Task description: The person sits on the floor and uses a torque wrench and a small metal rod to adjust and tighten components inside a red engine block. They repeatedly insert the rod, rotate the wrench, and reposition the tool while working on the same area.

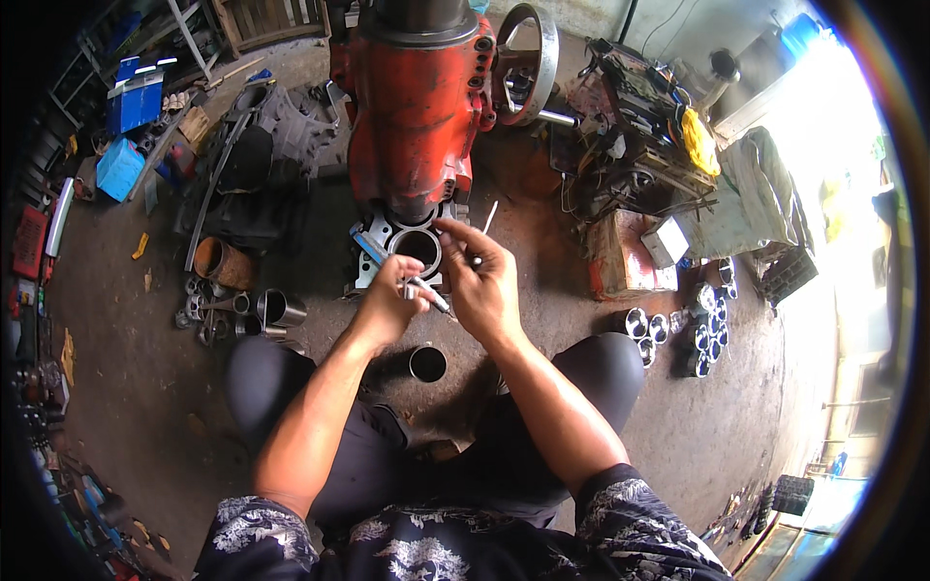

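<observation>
In my left hand (389, 302) is a slim silver tool (429, 293), slanting down toward the right; its kind is unclear. A blue strip (368, 244) lines up with it beyond my fingers; whether they are one piece I cannot tell. My right hand (486, 289) is closed at the right of the bore, with a small dark round-ended piece (477, 260) showing at its fingers. Both hands are over the near end of a metal engine block (362, 279) with a round cylinder bore (417, 252). A red boring machine (412, 116) stands over the block's far part.
A loose cylinder sleeve (427, 364) stands on the floor between my knees. More sleeves (281, 308) and connecting rods (208, 308) lie at left, beside a rusty can (225, 263). Several pistons (712, 334) sit at right, near a worn box (630, 257). A handwheel (528, 63) juts from the machine.
</observation>
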